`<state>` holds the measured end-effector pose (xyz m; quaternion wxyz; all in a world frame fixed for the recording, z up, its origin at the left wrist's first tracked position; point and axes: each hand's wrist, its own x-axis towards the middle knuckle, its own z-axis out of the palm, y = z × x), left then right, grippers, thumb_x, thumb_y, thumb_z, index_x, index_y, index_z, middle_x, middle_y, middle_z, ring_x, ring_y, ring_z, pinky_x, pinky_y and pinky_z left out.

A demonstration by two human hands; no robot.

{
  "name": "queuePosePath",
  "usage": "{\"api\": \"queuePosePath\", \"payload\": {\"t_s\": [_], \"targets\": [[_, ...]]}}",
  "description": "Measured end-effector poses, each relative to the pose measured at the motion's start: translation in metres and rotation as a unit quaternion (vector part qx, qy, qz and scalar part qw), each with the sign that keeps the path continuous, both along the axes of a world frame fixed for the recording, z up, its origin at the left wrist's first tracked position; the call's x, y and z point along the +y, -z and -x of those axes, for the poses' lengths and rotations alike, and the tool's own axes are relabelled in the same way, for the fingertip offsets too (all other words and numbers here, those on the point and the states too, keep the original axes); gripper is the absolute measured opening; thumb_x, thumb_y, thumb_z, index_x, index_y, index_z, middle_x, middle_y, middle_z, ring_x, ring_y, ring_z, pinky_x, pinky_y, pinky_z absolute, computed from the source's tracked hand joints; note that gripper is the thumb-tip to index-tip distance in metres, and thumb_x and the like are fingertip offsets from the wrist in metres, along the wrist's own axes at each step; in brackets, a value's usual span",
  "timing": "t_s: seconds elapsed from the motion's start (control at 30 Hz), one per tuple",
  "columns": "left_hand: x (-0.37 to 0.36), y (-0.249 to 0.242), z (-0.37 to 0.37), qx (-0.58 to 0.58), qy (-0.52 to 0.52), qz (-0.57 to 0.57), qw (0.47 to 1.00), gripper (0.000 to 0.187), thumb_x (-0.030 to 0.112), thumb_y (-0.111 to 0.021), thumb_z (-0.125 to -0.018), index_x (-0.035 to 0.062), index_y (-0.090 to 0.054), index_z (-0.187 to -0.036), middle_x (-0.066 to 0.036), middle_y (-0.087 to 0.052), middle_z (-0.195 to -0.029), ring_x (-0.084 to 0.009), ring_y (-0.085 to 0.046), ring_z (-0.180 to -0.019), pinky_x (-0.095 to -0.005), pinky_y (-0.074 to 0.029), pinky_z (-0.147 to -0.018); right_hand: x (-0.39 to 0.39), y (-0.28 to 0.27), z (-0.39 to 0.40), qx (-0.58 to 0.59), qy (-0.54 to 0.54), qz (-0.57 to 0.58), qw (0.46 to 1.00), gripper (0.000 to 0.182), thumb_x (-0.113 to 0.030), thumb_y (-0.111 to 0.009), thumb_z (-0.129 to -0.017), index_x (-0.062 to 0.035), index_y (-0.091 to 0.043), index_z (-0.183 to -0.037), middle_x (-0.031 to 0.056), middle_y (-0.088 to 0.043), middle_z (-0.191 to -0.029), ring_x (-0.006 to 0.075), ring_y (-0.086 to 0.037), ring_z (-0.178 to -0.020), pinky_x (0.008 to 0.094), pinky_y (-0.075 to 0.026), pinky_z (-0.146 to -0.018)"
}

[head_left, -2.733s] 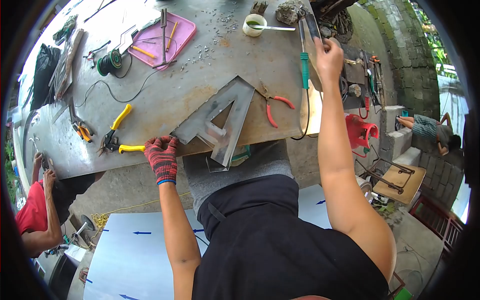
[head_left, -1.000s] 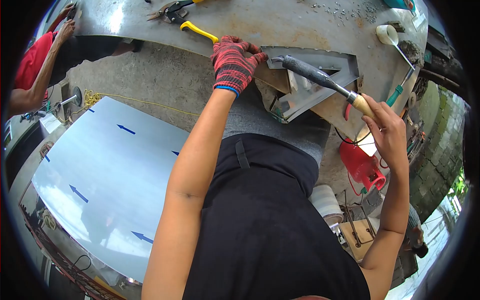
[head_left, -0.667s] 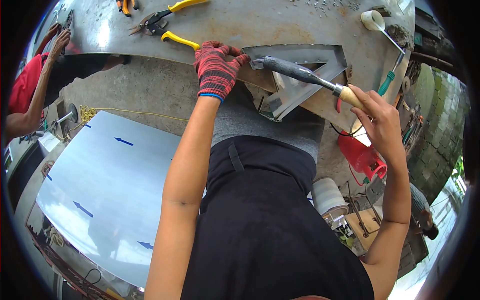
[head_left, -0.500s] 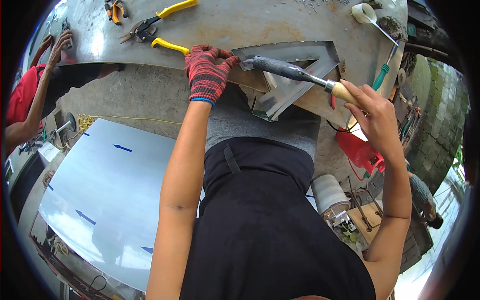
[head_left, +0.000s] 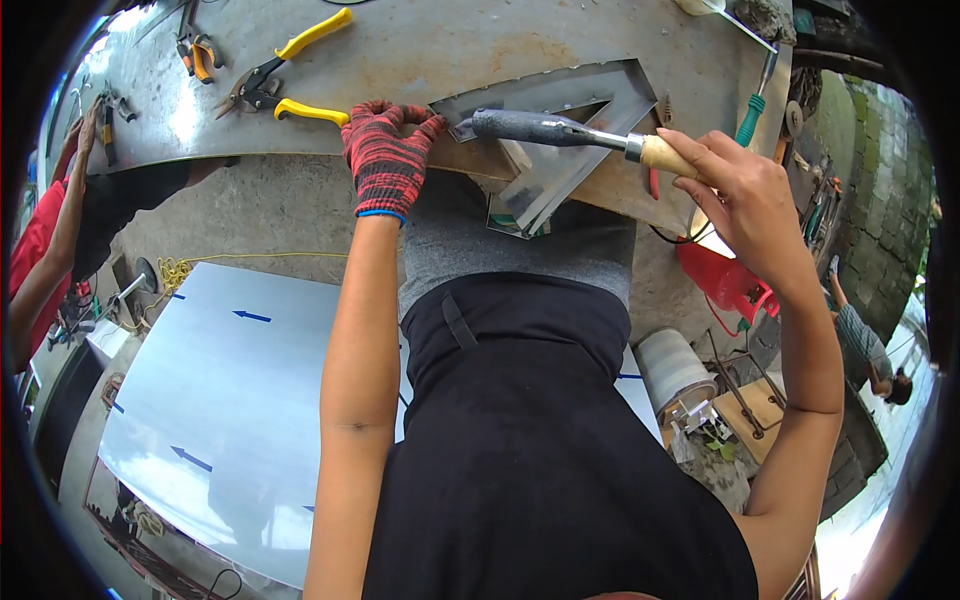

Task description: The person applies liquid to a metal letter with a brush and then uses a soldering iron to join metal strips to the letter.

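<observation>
My left hand, in a red and black knit glove, pinches the left corner of a bent sheet-metal letter form with raised walls. My bare right hand is closed around the wooden handle of a large soldering iron. The iron's dark barrel lies across the form, its tip at the corner beside my gloved fingertips. Whether the tip touches the metal is hard to tell. Yellow-handled tin snips lie just left of my gloved hand.
The form overhangs the near edge of the metal-topped table. Pliers lie at the far left, and a green-handled tool at the right. A red tank stands below. One person is at the left, another at the right.
The view has shifted, so the table and its tools sit further left and slightly higher. The iron's tip stays at the form's left corner, with both hands keeping their grips.
</observation>
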<state>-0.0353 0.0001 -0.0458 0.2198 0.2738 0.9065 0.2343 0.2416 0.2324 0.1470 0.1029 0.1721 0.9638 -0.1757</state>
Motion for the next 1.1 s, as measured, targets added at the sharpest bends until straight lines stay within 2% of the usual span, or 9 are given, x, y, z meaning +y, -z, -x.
{"api": "queuePosePath", "payload": {"t_s": [0.13,0.2,0.43,0.5,0.67,0.77,0.9,1.0,1.1], "targets": [[0.001,-0.006,-0.002,-0.019,-0.003,-0.007,1.000,0.034,0.041,-0.090,-0.076,0.0158,-0.084,-0.098,-0.015,-0.059,-0.129,-0.0348,-0.055,-0.120,-0.0453,-0.046,-0.107,0.005,-0.003,0.004,-0.010,-0.009,0.001,1.000,0.048,-0.017,-0.072,-0.091,-0.0174,-0.065,-0.138,0.0088,-0.063,-0.090,0.0305,-0.064,-0.072,0.0427,-0.049,-0.066],[0.002,-0.009,-0.004,0.048,0.015,-0.005,0.999,0.034,0.031,-0.093,-0.076,0.0078,-0.082,-0.098,-0.017,-0.060,-0.123,-0.0312,-0.061,-0.108,-0.0414,-0.050,-0.097,0.006,-0.002,0.005,-0.005,-0.013,0.003,1.000,0.048,-0.016,-0.072,-0.091,-0.0172,-0.065,-0.138,0.0090,-0.062,-0.089,0.0303,-0.063,-0.072,0.0424,-0.049,-0.065],[0.000,-0.007,-0.003,0.026,0.020,-0.009,0.999,0.034,0.033,-0.091,-0.077,0.0096,-0.082,-0.100,-0.016,-0.059,-0.123,-0.0328,-0.058,-0.112,-0.0437,-0.047,-0.101,-0.009,0.003,-0.002,0.009,0.036,0.009,0.999,0.048,-0.016,-0.073,-0.091,-0.0162,-0.065,-0.138,0.0093,-0.063,-0.089,0.0300,-0.063,-0.072,0.0422,-0.049,-0.066],[0.000,-0.006,-0.002,0.027,0.014,0.006,1.000,0.032,0.039,-0.090,-0.076,0.0148,-0.083,-0.096,-0.016,-0.061,-0.127,-0.0356,-0.055,-0.120,-0.0464,-0.045,-0.106,-0.014,0.007,-0.005,0.015,0.057,0.026,0.998,0.053,-0.011,-0.073,-0.090,-0.0164,-0.064,-0.141,0.0115,-0.065,-0.094,0.0317,-0.065,-0.074,0.0426,-0.051,-0.069],[-0.001,-0.006,-0.003,0.023,0.015,0.002,1.000,0.032,0.037,-0.091,-0.075,0.0143,-0.083,-0.096,-0.015,-0.061,-0.125,-0.0350,-0.056,-0.117,-0.0457,-0.045,-0.105,-0.022,0.019,-0.011,0.027,0.078,0.031,0.996,0.053,-0.012,-0.074,-0.090,-0.0166,-0.063,-0.142,0.0123,-0.067,-0.099,0.0310,-0.066,-0.075,0.0424,-0.051,-0.069],[-0.002,0.000,-0.001,0.008,0.011,-0.003,1.000,0.033,0.033,-0.092,-0.076,0.0110,-0.082,-0.098,-0.014,-0.059,-0.122,-0.0330,-0.055,-0.114,-0.0444,-0.045,-0.104,-0.023,0.021,-0.009,0.044,0.068,0.022,0.997,0.054,-0.012,-0.074,-0.090,-0.0169,-0.063,-0.142,0.0113,-0.066,-0.098,0.0306,-0.065,-0.074,0.0417,-0.051,-0.068],[0.000,-0.006,-0.003,0.033,0.021,0.004,0.999,0.033,0.028,-0.092,-0.077,0.0065,-0.081,-0.098,-0.013,-0.058,-0.120,-0.0300,-0.056,-0.110,-0.0422,-0.047,-0.102,-0.024,0.022,-0.008,0.041,0.055,0.019,0.997,0.047,-0.015,-0.073,-0.091,-0.0111,-0.064,-0.137,0.0082,-0.061,-0.088,0.0268,-0.064,-0.076,0.0405,-0.051,-0.064],[-0.003,0.001,0.000,0.012,0.013,-0.009,1.000,0.034,0.037,-0.092,-0.074,0.0135,-0.083,-0.097,-0.015,-0.060,-0.123,-0.0352,-0.055,-0.116,-0.0461,-0.045,-0.104,-0.024,0.022,-0.007,0.039,0.055,0.019,0.998,0.047,-0.015,-0.073,-0.091,-0.0104,-0.065,-0.137,0.0082,-0.060,-0.087,0.0266,-0.063,-0.076,0.0406,-0.051,-0.064],[-0.003,0.003,0.000,0.001,0.008,-0.012,1.000,0.033,0.037,-0.092,-0.074,0.0138,-0.083,-0.096,-0.015,-0.060,-0.123,-0.0354,-0.055,-0.116,-0.0461,-0.045,-0.104,-0.023,0.022,-0.007,0.040,0.052,0.019,0.998,0.047,-0.015,-0.073,-0.091,-0.0102,-0.065,-0.137,0.0082,-0.060,-0.087,0.0266,-0.063,-0.075,0.0406,-0.051,-0.064]]}}
